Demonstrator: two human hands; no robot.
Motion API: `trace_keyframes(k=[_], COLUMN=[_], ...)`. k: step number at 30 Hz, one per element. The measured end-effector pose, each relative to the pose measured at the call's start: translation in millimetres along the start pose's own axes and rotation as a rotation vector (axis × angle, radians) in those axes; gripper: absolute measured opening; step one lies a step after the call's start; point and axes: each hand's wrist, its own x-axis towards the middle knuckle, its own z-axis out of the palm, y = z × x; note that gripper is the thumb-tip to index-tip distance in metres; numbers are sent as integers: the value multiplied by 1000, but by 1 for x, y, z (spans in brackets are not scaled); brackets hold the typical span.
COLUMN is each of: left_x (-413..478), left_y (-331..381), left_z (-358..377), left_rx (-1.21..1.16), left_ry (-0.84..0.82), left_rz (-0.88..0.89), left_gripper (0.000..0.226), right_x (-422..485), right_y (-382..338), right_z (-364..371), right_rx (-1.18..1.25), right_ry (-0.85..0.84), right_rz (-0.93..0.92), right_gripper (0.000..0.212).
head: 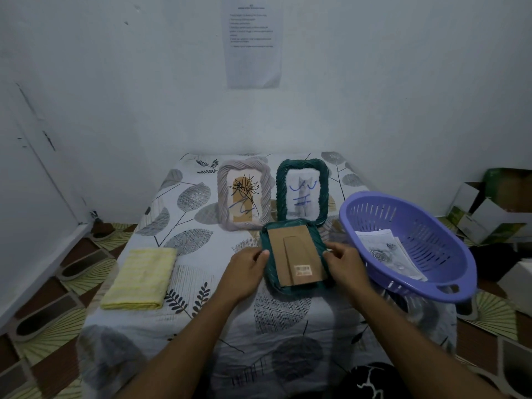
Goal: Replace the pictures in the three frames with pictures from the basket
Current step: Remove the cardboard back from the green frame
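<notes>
Item: dark green woven frame (290,286), lying face down at the middle of the table (190,321), its brown cardboard back (288,254) with folded stand and barcode sticker facing up. Left hand (249,266) grips the frame's left long edge, thumb on the rim. Right hand (344,262) grips the right long edge, thumb over the rim beside the cardboard. Behind it stand two upright frames side by side and slightly apart: a pale twisted-rope frame (244,194) on the left and a second green frame (302,192) on the right, whose lower edge is just beyond the flat frame's far rim. Both hold pictures marked with blue pen. Purple slotted basket (437,246) sits tilted at the right, its outer side reaching past the table's right edge and its inner rim near the right hand. Loose pictures (385,250) lie inside it. A folded yellow cloth (141,279) rests near the left edge, with a band of bare leaf-print covering between it and the left hand. More bare covering runs from the flat frame to the near edge.
</notes>
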Motion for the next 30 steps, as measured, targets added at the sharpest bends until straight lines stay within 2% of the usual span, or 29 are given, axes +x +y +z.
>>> trace_keyframes(k=[3, 7, 14, 17, 21, 26, 30], left_x=[4, 4, 3, 2, 8, 16, 16], left_y=[-3, -1, 3, 7, 13, 25, 32], left_z=[16, 30, 31, 29, 33, 43, 48], left_rx=[163, 288, 354, 344, 301, 275, 134], left_ry=[-21, -33, 11, 68, 110, 13, 12], left_rz=[-31, -53, -76, -72, -22, -67, -119], left_gripper=[53, 48, 47, 39, 39, 33, 32], right_x=[1, 1, -5, -9, -10, -9, -4], right_y=[8, 15, 12, 7, 1, -7, -12], right_z=[-1, -2, 3, 3, 7, 14, 15], right_rx=[-157, -298, -566, -617, -618, -487, -351], right_ry=[-6, -5, 24, 13, 28, -5, 1], right_rz=[25, 52, -40, -108, -256, -147, -87], right_gripper=[36, 23, 27, 31, 33, 29, 27])
